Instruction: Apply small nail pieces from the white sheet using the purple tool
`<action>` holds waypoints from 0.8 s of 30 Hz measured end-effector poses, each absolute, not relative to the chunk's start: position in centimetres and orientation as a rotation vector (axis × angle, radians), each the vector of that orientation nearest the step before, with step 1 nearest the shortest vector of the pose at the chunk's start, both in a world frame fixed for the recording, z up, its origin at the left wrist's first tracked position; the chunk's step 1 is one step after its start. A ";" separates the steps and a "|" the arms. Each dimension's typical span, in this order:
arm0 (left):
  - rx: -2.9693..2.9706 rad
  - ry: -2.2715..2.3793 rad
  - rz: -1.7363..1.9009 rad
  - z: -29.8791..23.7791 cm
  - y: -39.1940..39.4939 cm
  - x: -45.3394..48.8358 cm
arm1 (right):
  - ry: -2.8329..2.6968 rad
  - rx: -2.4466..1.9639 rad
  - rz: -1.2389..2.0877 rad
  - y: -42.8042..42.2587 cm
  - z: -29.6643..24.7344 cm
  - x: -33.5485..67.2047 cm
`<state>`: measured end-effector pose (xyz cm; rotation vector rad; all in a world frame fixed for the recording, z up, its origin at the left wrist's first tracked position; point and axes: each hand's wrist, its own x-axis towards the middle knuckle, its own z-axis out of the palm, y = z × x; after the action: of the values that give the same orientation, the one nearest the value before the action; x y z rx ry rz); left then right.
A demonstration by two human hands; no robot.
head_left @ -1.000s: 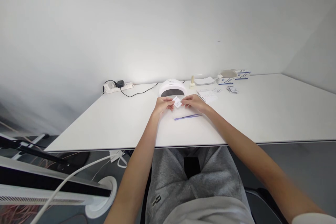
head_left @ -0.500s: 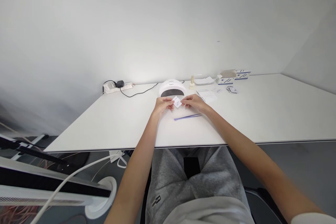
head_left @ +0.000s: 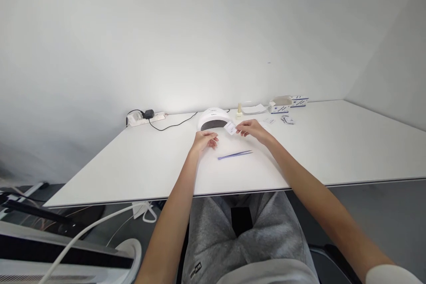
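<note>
My right hand (head_left: pixel 253 128) pinches a small white packet (head_left: pixel 230 128) and holds it just above the white table (head_left: pixel 333 151), in front of a white domed nail lamp (head_left: pixel 213 119). My left hand (head_left: pixel 204 140) rests on the table a little to the left, fingers loosely curled, no longer touching the packet. A pair of thin purple tweezers (head_left: pixel 234 155) lies flat on the table just in front of both hands.
A small bottle (head_left: pixel 239 109), a paper sheet (head_left: pixel 254 108), small boxes (head_left: pixel 286 103) and loose packets (head_left: pixel 286 119) sit at the back right. A power strip (head_left: pixel 144 116) with a black cable lies at the back left. A white stand and cable are on the floor at left.
Both hands held the packet before. Now the left hand has let go and dropped to the table, while the right hand keeps the packet. The camera tilted slightly, shifting the scene down.
</note>
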<state>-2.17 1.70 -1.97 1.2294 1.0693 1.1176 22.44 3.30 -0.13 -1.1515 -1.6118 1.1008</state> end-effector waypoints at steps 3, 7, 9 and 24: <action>1.241 1.075 1.111 -2.1 1.8 -2.2 | -1.517 -1.188 1.018 3.6 0.3 26.2; 1.258 1.067 1.116 -2.2 1.9 -2.3 | -1.296 -1.287 0.878 4.0 0.3 33.4; 1.266 1.071 1.110 -2.2 1.9 -2.3 | -1.160 -1.322 0.811 4.4 -0.2 37.3; 1.280 1.093 1.087 -1.8 1.5 -2.2 | -0.767 -1.488 0.662 8.1 -4.9 45.5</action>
<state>-2.22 1.49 -1.83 1.2795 1.0926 1.0874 45.48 8.07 -4.89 -1.4876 -0.7673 0.6620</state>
